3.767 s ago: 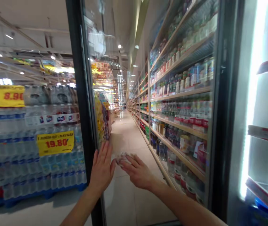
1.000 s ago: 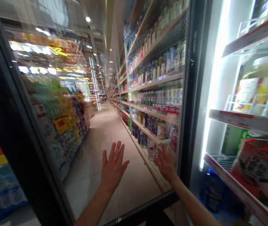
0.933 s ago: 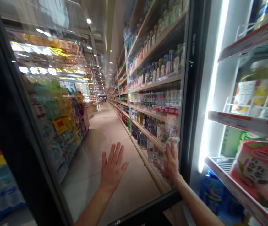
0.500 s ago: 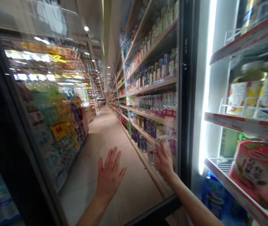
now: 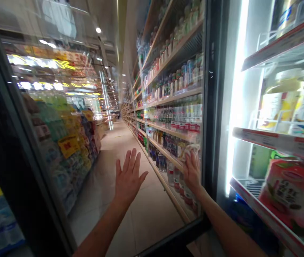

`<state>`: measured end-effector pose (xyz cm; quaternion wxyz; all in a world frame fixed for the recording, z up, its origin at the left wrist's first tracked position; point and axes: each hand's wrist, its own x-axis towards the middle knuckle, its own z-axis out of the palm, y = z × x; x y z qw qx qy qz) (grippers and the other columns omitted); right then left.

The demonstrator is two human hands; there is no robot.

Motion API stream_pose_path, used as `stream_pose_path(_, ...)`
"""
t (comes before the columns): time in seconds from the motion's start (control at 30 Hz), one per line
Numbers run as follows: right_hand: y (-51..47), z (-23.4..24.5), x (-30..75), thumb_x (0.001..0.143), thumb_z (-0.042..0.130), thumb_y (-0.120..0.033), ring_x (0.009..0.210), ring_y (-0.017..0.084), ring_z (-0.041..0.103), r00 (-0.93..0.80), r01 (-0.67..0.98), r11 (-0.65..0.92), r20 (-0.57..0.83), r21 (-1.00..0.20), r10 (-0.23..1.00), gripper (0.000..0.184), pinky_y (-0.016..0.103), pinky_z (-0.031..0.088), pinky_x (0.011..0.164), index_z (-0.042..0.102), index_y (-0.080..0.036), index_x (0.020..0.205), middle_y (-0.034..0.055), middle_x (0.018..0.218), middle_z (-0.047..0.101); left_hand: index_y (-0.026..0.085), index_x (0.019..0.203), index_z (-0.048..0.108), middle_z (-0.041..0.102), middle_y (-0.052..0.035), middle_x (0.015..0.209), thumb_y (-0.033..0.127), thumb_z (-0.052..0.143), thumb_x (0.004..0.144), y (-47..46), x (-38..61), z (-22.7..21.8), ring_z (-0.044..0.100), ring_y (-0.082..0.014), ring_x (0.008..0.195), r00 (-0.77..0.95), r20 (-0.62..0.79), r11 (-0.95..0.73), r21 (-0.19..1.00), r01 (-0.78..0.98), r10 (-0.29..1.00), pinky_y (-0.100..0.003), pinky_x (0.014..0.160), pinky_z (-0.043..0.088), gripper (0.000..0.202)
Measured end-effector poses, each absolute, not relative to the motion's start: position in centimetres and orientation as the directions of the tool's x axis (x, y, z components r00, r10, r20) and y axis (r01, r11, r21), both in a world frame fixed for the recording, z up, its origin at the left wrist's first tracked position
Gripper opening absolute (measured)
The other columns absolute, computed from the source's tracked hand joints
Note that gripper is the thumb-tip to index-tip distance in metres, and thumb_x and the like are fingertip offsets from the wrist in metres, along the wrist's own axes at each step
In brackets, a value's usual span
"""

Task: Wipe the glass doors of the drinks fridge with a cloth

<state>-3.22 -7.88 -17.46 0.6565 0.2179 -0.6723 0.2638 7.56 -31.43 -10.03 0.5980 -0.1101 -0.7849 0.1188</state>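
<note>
A glass door point(image 5: 109, 210) in a dark frame stands before me, with a store aisle showing through it. My left hand point(image 5: 129, 176) lies flat against the pane, fingers spread and nothing in it. Close to the door's right edge, my right hand point(image 5: 192, 173) presses a crumpled whitish cloth point(image 5: 191, 150) to the glass. Part of the cloth is hidden under the fingers.
At right, a lit cooler has wire shelves point(image 5: 269, 137) with yellow drink bottles point(image 5: 280, 101) and a red drink pack point(image 5: 288, 194). The dark door frame point(image 5: 212, 92) runs beside it. Beyond the glass are bottle shelves point(image 5: 173, 96) and stacked packs point(image 5: 66, 142).
My right hand has moved up and right across the glass with the cloth, nearer the frame. My left hand has shifted upward and slightly right, still spread.
</note>
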Motion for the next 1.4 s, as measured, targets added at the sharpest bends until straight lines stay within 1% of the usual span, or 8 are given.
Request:
stream_pose_path(0.13, -8.6, -16.1, -3.1, 0.09, 0.037, -0.016, 0.14, 0.029, 0.02, -0.087, -0.651, 0.734, 0.979, -0.196, 0.185, 0.061, 0.06, 0.028, 0.108, 0.017, -0.027, 0.146, 0.0067, 0.154, 0.016, 0.012, 0.138, 0.037, 0.044, -0.0159, 0.138, 0.044, 0.041, 0.09, -31.4, 7.5, -10.1, 0.038, -0.0257, 0.131, -0.25, 0.915, 0.947, -0.319, 0.034, 0.317, -0.048, 0.113, 0.011, 0.058)
stream_pose_path(0.3, -12.6, -17.1, -0.2, 0.085, 0.041, -0.015, 0.141, 0.028, 0.019, -0.037, -0.747, 0.652, 0.971, 0.13, -0.236, 0.063, 0.053, 0.027, 0.111, 0.024, -0.025, 0.145, 0.0029, 0.151, 0.028, 0.012, 0.139, 0.035, 0.046, -0.0164, 0.137, 0.045, 0.042, 0.089, -31.4, 7.5, -10.0, 0.039, -0.0258, 0.131, -0.257, 0.914, 0.947, -0.319, 0.02, 0.313, -0.047, 0.113, 0.012, 0.06)
stream_pose_path(0.37, -12.1, -16.9, -0.4, 0.085, 0.041, -0.014, 0.14, 0.025, 0.021, -0.012, -0.74, 0.646, 0.957, 0.187, -0.291, 0.062, 0.05, 0.027, 0.112, 0.026, -0.026, 0.144, 0.0019, 0.15, 0.032, 0.012, 0.139, 0.035, 0.046, -0.0163, 0.137, 0.045, 0.042, 0.089, -31.4, 7.5, -10.0, 0.039, -0.0257, 0.131, -0.256, 0.915, 0.949, -0.316, 0.02, 0.311, -0.047, 0.113, 0.012, 0.06)
stream_pose_path(0.57, -10.0, -13.8, -2.5, 0.088, 0.038, -0.016, 0.141, 0.027, 0.019, -0.072, -0.64, 0.759, 0.992, -0.122, 0.099, 0.063, 0.058, 0.025, 0.11, 0.017, -0.027, 0.146, 0.0064, 0.154, 0.016, 0.013, 0.141, 0.03, 0.044, -0.0163, 0.139, 0.043, 0.041, 0.09, -31.4, 7.4, -10.2, 0.035, -0.0259, 0.133, -0.267, 0.91, 0.946, -0.324, 0.018, 0.317, -0.049, 0.112, 0.012, 0.061)
stream_pose_path(0.77, -13.3, -14.4, -0.6, 0.085, 0.043, -0.017, 0.14, 0.026, 0.023, -0.041, -0.703, 0.701, 0.977, 0.12, -0.209, 0.064, 0.052, 0.025, 0.111, 0.024, -0.027, 0.144, 0.0052, 0.147, 0.035, 0.009, 0.135, 0.041, 0.043, -0.0171, 0.139, 0.042, 0.043, 0.089, -31.4, 7.5, -10.2, 0.036, -0.0264, 0.133, -0.257, 0.909, 0.94, -0.342, -0.004, 0.33, -0.048, 0.113, 0.011, 0.056)
stream_pose_path(1.07, -8.4, -10.2, -4.0, 0.089, 0.042, -0.024, 0.138, 0.032, 0.022, -0.06, -0.502, 0.843, 0.98, -0.192, 0.188, 0.053, 0.06, 0.023, 0.105, 0.033, -0.031, 0.141, 0.0078, 0.15, 0.026, 0.013, 0.137, 0.038, 0.044, -0.0152, 0.139, 0.043, 0.041, 0.09, -31.3, 7.5, -10.4, 0.036, -0.025, 0.133, -0.271, 0.918, 0.956, -0.293, 0.022, 0.288, -0.048, 0.113, 0.011, 0.056)
stream_pose_path(1.2, -8.1, -10.4, -4.7, 0.091, 0.036, -0.022, 0.14, 0.031, 0.019, -0.093, -0.532, 0.807, 0.965, -0.255, 0.244, 0.059, 0.059, 0.027, 0.105, 0.018, -0.028, 0.146, 0.0098, 0.153, 0.02, 0.014, 0.138, 0.038, 0.043, -0.0144, 0.139, 0.042, 0.042, 0.09, -31.3, 7.7, -10.3, 0.035, -0.0249, 0.133, -0.319, 0.903, 0.954, -0.299, 0.018, 0.289, -0.048, 0.113, 0.011, 0.056)
stream_pose_path(1.4, -13.4, -12.9, -1.7, 0.087, 0.042, -0.019, 0.142, 0.028, 0.013, -0.057, -0.639, 0.769, 0.994, 0.031, -0.088, 0.066, 0.053, 0.024, 0.11, 0.016, -0.028, 0.147, 0.0055, 0.153, 0.023, 0.015, 0.141, 0.03, 0.043, -0.0154, 0.14, 0.041, 0.042, 0.089, -31.5, 7.7, -10.3, 0.035, -0.0258, 0.134, -0.312, 0.902, 0.95, -0.313, 0.007, 0.299, -0.049, 0.112, 0.014, 0.06)
